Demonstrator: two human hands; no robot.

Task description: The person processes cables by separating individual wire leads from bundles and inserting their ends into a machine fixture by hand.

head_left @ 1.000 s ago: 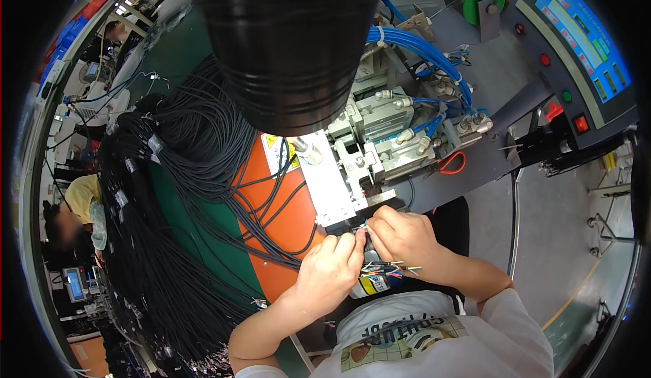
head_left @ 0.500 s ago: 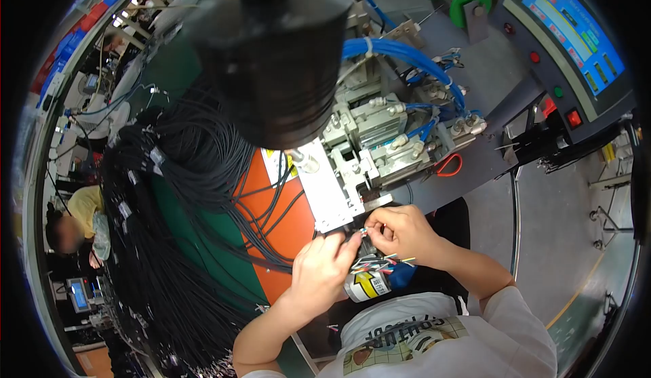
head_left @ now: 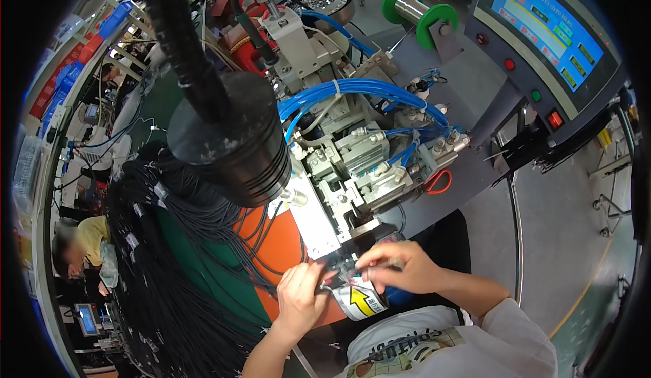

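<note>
My left hand [head_left: 300, 298] is closed, thumb and fingertips pinched on the end of a black cable [head_left: 270, 286] that runs in from the left. To its right, my right hand [head_left: 405, 268] has its fingers curled, with the tips smeared by motion. A dark bit shows between those fingers, too blurred to name. Both hands are in front of the metal fixture. Just below the fingertips is a white cylindrical container [head_left: 347, 305] with a yellow arrow [head_left: 365, 303]. Its top is partly hidden by my right hand.
A machine with metal clamps [head_left: 366, 151] and blue hoses [head_left: 352, 88] stands ahead. A black lamp-like cylinder [head_left: 230, 144] hangs over the bench. Bundles of black cables [head_left: 163, 276] lie left. Red-handled scissors [head_left: 439, 183], a green-flanged spool [head_left: 420, 15] and a control screen [head_left: 549, 32] are right.
Both hands have come down and closer to the container. My right hand now covers the coloured wires that showed at its top. The camera view has shifted, bringing more of the machine into sight.
</note>
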